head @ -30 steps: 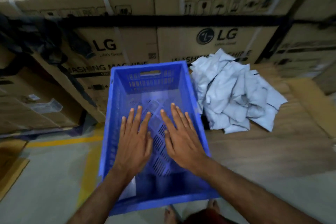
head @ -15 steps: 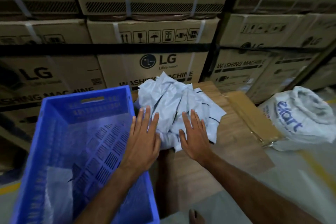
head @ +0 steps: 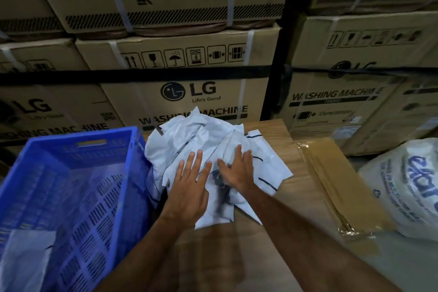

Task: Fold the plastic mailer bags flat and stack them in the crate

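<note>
Both hands, left and right, lay open-fingered on the crumpled grey plastic mailer bags; blue perforated plastic crate stood just left, brown cardboard LG boxes behind.

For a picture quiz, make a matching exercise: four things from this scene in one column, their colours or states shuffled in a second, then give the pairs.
Things:
1. crate
2. mailer bags
3. left hand
4. sack

States:
A. open, flat on the pile
B. white with blue print, far right on the floor
C. crumpled, heaped on the wooden surface
D. blue, left of the pile

Pairs: 1-D, 2-C, 3-A, 4-B
</note>
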### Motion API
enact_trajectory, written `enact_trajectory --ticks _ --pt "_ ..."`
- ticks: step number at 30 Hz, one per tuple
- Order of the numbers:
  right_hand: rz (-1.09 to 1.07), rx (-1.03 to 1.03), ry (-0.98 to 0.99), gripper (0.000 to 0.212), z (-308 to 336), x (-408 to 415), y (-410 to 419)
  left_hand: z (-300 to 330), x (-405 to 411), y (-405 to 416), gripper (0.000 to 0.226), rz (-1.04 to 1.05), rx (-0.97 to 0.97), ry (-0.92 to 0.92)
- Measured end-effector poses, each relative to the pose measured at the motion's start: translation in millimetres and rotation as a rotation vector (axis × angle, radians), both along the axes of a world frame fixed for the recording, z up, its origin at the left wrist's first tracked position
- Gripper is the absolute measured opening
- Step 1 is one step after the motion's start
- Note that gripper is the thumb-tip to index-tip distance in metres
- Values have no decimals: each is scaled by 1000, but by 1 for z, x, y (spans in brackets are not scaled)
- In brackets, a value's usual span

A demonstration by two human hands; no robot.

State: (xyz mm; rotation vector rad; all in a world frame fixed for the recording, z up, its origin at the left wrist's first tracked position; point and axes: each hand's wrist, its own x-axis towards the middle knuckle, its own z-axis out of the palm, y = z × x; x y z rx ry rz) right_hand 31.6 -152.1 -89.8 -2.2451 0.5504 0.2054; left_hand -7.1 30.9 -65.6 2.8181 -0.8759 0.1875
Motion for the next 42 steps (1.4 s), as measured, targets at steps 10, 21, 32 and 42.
enact_trajectory --ticks 10,21,32,42 --pt "84 44 -119 63 -22 3 -19 3 3 -36 72 67 39 -35" --pt "674 -128 -741 60 -14 -117 -61 38 -48 -35 79 122 -262 -117" --pt "1288 -564 -578 55 -127 -198 -84 -138 -174 11 58 30 11 245" --pt "699 -447 -340 61 -132 -217 -54 -158 -160 -38 60 199 -53 392"
